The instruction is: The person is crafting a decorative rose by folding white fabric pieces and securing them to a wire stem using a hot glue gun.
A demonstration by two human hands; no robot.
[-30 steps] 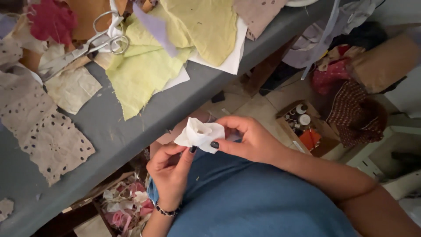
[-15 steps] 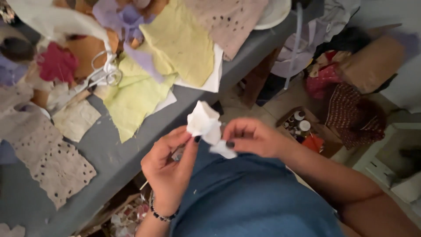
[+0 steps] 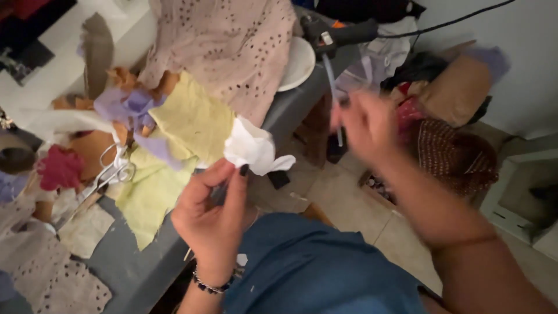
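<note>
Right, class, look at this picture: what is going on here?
A person sits at a grey table strewn with fabric scraps. The left hand pinches a small white fabric piece between thumb and fingers, held up over the lap. The right hand, blurred, reaches out toward a glue gun lying at the table's far end; whether it holds anything cannot be told. Scissors lie on yellow-green cloth, beside a pink eyelet fabric.
</note>
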